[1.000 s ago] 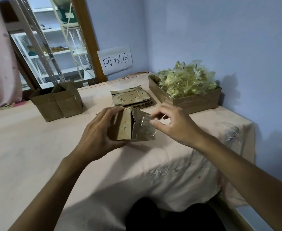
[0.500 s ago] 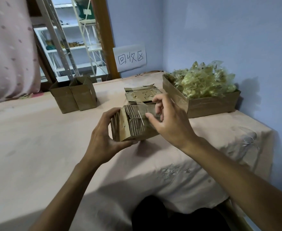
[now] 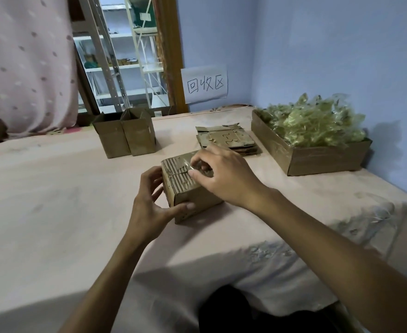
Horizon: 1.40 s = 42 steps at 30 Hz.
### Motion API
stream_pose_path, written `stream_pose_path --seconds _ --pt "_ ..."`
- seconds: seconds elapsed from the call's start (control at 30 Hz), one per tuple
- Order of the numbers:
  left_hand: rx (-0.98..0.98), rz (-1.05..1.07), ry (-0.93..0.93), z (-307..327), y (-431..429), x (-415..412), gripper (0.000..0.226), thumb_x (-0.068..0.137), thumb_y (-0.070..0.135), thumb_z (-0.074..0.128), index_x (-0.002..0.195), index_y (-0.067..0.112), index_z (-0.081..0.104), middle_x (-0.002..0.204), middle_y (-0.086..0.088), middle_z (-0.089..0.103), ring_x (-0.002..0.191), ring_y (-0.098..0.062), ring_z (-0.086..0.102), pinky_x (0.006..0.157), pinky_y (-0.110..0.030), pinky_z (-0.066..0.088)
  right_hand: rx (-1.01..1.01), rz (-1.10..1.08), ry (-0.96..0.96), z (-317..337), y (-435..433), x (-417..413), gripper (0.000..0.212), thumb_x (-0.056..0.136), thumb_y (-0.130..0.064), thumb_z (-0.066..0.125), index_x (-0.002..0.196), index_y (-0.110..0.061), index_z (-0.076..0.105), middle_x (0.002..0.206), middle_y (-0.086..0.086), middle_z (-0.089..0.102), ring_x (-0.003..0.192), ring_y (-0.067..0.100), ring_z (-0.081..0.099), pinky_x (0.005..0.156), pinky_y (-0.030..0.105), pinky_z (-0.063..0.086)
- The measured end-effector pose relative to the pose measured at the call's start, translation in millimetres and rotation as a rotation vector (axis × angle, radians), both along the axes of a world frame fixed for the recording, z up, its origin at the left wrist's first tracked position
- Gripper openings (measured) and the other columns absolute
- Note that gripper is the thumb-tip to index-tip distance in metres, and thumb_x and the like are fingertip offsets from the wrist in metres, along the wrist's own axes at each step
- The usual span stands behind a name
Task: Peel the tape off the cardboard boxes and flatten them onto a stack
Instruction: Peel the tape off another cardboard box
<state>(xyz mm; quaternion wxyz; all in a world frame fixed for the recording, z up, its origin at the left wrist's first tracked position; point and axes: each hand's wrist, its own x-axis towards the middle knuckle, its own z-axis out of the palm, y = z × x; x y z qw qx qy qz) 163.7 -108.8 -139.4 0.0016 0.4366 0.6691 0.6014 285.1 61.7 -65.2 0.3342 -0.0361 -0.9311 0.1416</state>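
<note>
A small brown cardboard box (image 3: 188, 197) rests on the pink-covered table (image 3: 53, 200) in front of me. My left hand (image 3: 149, 207) holds its near left corner, thumb along the front face and fingers on the left side. My right hand (image 3: 224, 176) lies over the box top and pinches a strip of clear tape (image 3: 188, 167) at the seam between thumb and fingers. Behind the box lies a stack of flattened boxes (image 3: 228, 140).
Two upright open boxes (image 3: 125, 135) stand at the back left of the table. A cardboard tray (image 3: 317, 157) heaped with peeled tape sits at the back right by the blue wall. A paper sign (image 3: 206, 84) hangs on the wall. The table edge runs along the right.
The box has turned from lying tilted in my hands to sitting on the table with its taped face up. My right hand moved onto the top seam and took hold of the tape.
</note>
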Motion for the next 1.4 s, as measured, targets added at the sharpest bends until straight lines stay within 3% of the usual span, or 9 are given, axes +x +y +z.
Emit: stream_pose_path --seconds 0.13,0.37,0.5,0.73,0.93,1.07,1.23,1.33,1.4 --pt "-0.017 0.010 -0.042 0 -1 -9 0.102 0.055 0.044 0.098 0.140 0.032 0.043 0.134 0.028 0.056 0.134 -0.002 0.051 0.108 -0.023 0.046 -0.064 -0.030 0.026 3 -2 -16 0.013 0.097 -0.026 0.062 0.103 -0.020 0.073 0.097 0.000 0.066 0.092 0.019 0.059 0.081 0.037 0.049" --pt "-0.088 0.038 0.017 21 18 -59 0.097 0.064 0.020 0.098 0.143 0.024 0.042 0.139 0.023 0.053 0.133 0.005 0.048 0.111 -0.023 0.043 -0.433 0.035 0.092 -2 23 -47 0.014 0.099 -0.027 0.065 0.107 -0.024 0.076 0.107 -0.008 0.068 0.098 0.007 0.063 0.083 0.018 0.048" --pt "-0.151 0.029 0.032 27 41 -94 0.106 0.067 0.017 0.096 0.153 0.034 0.036 0.144 0.021 0.050 0.137 0.005 0.043 0.111 -0.018 0.040 -0.494 0.029 0.156 -10 43 -81 0.015 0.100 -0.028 0.064 0.110 -0.025 0.075 0.107 -0.010 0.066 0.100 0.005 0.062 0.087 0.025 0.051" --pt "-0.190 0.003 -0.077 5 63 -144 0.099 0.074 0.015 0.092 0.152 0.038 0.035 0.150 0.016 0.048 0.140 -0.003 0.043 0.118 -0.036 0.042 -0.545 0.062 0.140 -35 75 -137 0.015 0.099 -0.026 0.066 0.109 -0.028 0.077 0.103 -0.019 0.074 0.098 -0.001 0.066 0.086 0.027 0.055" --pt "-0.088 -0.007 -0.194 0 68 -148 0.097 0.069 0.050 0.088 0.152 0.043 0.038 0.146 0.018 0.054 0.133 -0.002 0.052 0.103 -0.021 0.050 -0.562 0.114 0.268 -48 82 -164 0.012 0.098 -0.020 0.068 0.103 -0.026 0.077 0.099 -0.017 0.075 0.097 0.003 0.069 0.082 0.018 0.052" --pt "0.103 0.132 -0.308 -3 82 -136 0.076 0.077 0.070 0.069 0.143 0.037 0.051 0.131 0.014 0.066 0.119 -0.004 0.064 0.093 -0.025 0.057 -0.438 0.142 0.289 -58 73 -169 0.014 0.099 -0.018 0.067 0.108 -0.019 0.077 0.103 -0.011 0.074 0.100 0.006 0.068 0.084 0.020 0.053" --pt "0.144 0.225 -0.323 -11 85 -139 0.049 0.089 0.052 0.067 0.132 0.031 0.057 0.124 0.007 0.068 0.116 -0.011 0.066 0.096 -0.039 0.059 -0.656 0.228 0.237 -56 62 -156 0.012 0.097 -0.011 0.067 0.104 -0.017 0.075 0.095 -0.007 0.077 0.094 0.010 0.073 0.085 0.029 0.059" --pt "0.125 0.222 -0.286 -11 83 -139 0.047 0.090 0.045 0.065 0.134 0.029 0.057 0.125 0.005 0.068 0.117 -0.013 0.065 0.097 -0.042 0.058 -0.849 0.290 0.216 -52 65 -150 0.023 0.096 -0.006 0.067 0.111 -0.020 0.056 0.090 0.001 0.079 0.086 0.019 0.075 0.089 0.047 0.059" --pt "0.124 0.232 -0.276 -10 83 -137 0.047 0.091 0.045 0.064 0.134 0.028 0.057 0.124 0.006 0.068 0.117 -0.013 0.065 0.097 -0.041 0.059 -0.816 0.304 0.204 -50 69 -146 0.028 0.096 -0.008 0.067 0.112 -0.023 0.050 0.090 0.001 0.079 0.084 0.021 0.075 0.088 0.049 0.058"
